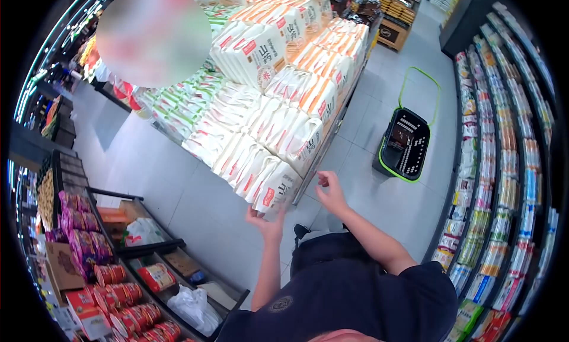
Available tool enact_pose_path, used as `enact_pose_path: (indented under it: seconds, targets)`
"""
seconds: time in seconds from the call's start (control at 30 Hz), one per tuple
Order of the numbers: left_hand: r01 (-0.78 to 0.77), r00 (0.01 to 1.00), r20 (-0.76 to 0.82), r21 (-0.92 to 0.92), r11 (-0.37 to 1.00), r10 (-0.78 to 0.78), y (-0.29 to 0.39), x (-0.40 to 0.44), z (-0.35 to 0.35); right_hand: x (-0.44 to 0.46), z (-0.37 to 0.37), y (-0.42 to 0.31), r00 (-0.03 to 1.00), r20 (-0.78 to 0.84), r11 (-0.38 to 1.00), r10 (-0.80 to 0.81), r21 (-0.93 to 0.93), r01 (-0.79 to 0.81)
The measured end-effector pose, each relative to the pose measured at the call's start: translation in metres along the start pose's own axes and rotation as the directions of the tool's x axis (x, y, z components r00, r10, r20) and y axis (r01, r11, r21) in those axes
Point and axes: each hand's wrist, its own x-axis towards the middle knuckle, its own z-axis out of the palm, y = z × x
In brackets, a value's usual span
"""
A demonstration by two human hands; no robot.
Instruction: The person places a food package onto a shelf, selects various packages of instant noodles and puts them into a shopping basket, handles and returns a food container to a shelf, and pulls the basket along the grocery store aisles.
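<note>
My left hand (267,224) is at the near corner of a stacked display. Its thumb and fingers close around the lower end of a white package (278,187) with a red label and dark lettering. The package stands at the end of a row of similar white packages (237,167); what is inside them cannot be seen. My right hand (331,192) hovers right of that corner, beside the display's side edge. Its fingers are loosely bent and apart, with nothing in them.
On the floor to the right stands a black shopping basket (406,146) with a green handle and a dark item inside. Shelves of packets (495,194) line the right. Lower left, a rack (160,247) holds white bags and red packs (133,315). A blurred patch covers the upper left.
</note>
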Motion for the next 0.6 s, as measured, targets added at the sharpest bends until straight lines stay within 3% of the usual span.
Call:
enact_pose_path:
  seconds: [0.07,0.13,0.2,0.23,0.27,0.3,0.33,0.37,0.4,0.47,0.53,0.6]
  targets:
    - [0.11,0.989,0.085,0.097,0.989,-0.118,-0.032,-0.01,0.002,-0.034,-0.012,0.048,0.985,0.012,0.984,0.17,0.041,-0.171]
    - [0.183,0.971,0.136,0.097,0.978,-0.196,-0.064,-0.028,-0.001,-0.073,-0.038,0.096,0.922,0.142,0.932,0.36,-0.016,-0.361]
    - [0.295,0.904,0.277,0.145,0.944,-0.325,-0.125,-0.055,-0.013,-0.134,-0.072,0.167,0.883,0.193,0.9,0.427,-0.181,-0.396]
    - [0.324,0.846,0.382,0.185,0.928,-0.371,-0.178,-0.073,-0.022,-0.168,-0.095,0.2,0.776,0.23,0.794,0.587,-0.351,-0.497]
    - [0.394,0.724,0.489,0.288,0.873,-0.488,-0.247,-0.1,-0.036,-0.197,-0.116,0.199,0.673,0.148,0.629,0.725,-0.541,-0.559]
    - [0.627,0.379,0.573,0.419,0.657,-0.727,-0.279,-0.124,-0.065,-0.241,-0.136,0.228,0.532,0.037,0.438,0.846,-0.618,-0.653]
    - [0.715,-0.112,0.56,0.619,0.325,-0.821,-0.314,-0.136,-0.096,-0.288,-0.147,0.246,0.421,-0.191,0.219,0.887,-0.629,-0.746]
    - [0.479,-0.215,0.478,0.812,0.334,-0.852,-0.305,-0.156,-0.13,-0.327,-0.16,0.26,0.3,-0.279,0.052,0.912,-0.647,-0.761]
    - [0.226,-0.228,0.458,0.883,0.41,-0.86,-0.295,-0.172,-0.16,-0.353,-0.171,0.264,0.238,-0.268,0.033,0.934,-0.596,-0.802]
    - [-0.106,-0.264,0.474,0.851,0.514,-0.84,-0.276,-0.184,-0.183,-0.379,-0.192,0.254,0.165,-0.254,0.005,0.953,-0.532,-0.847]
    - [-0.372,-0.291,0.533,0.702,0.607,-0.795,-0.269,-0.186,-0.161,-0.4,-0.204,0.241,0.282,-0.192,0.18,0.94,-0.423,-0.888]
    - [-0.662,-0.352,0.669,0.317,0.679,-0.655,-0.259,-0.19,-0.11,-0.425,-0.217,0.247,0.282,-0.207,0.199,0.937,-0.347,-0.916]
